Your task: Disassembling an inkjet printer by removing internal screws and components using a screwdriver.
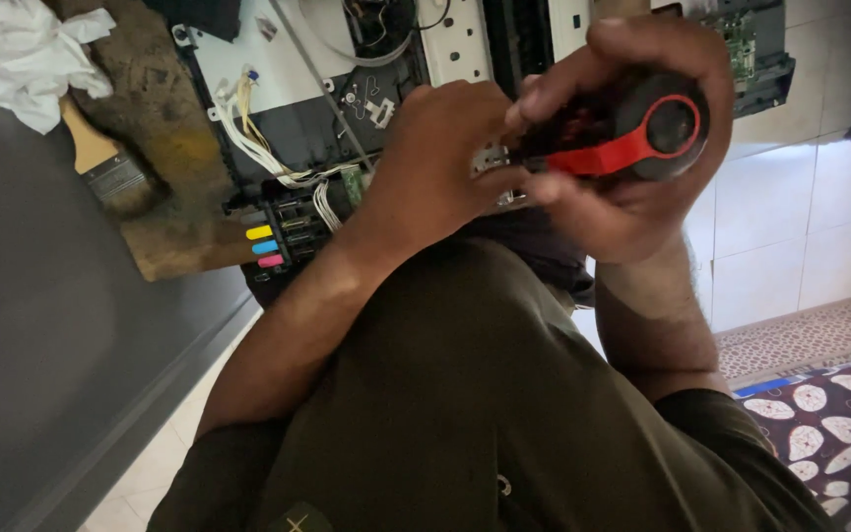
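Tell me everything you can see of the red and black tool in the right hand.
The screwdriver handle is thick, black and rounded, with a red ring around its butt end and a red band running toward the shaft. It looks like rubbery plastic. The right hand wraps around it, holding it roughly level; the left hand meets it at the shaft end. The tip is hidden behind the fingers.

No pkgs, labels, signs, screens.
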